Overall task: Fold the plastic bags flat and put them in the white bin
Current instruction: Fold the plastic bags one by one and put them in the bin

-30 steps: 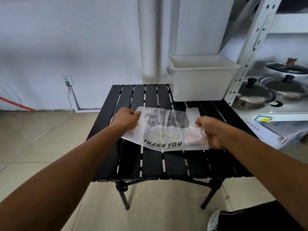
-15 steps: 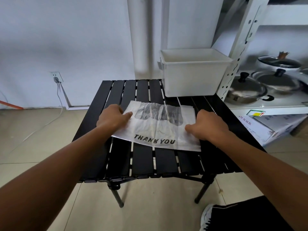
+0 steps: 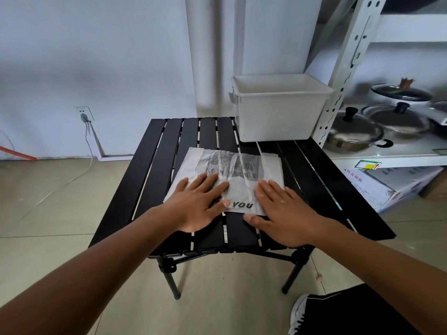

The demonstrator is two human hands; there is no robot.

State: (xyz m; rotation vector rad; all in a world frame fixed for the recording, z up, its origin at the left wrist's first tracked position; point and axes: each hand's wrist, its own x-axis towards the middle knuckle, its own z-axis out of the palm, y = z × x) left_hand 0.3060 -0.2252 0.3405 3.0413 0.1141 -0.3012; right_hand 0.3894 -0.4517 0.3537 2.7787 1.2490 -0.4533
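A white plastic bag (image 3: pixel 232 170) printed with black letters lies spread flat on the black slatted table (image 3: pixel 154 165). My left hand (image 3: pixel 198 204) presses flat on the bag's near left part with straight fingers, covering part of the print. My right hand (image 3: pixel 280 211) lies flat on the bag's near right corner, fingers straight too. Only the word "YOU" shows between the two hands. The white bin (image 3: pixel 278 110) stands at the table's far right corner, beyond the bag; its inside looks empty.
A white metal shelf (image 3: pixel 348 68) stands right of the table with lidded pots (image 3: pixel 350 134) on it and a cardboard box (image 3: pixel 384 184) beneath. A wall socket with a cable (image 3: pixel 84 117) is at the left. My shoe (image 3: pixel 300 315) is at the lower right.
Both hands let go of the bag's side edges, opened and moved inward onto its near part. The bag now lies flat on the table.
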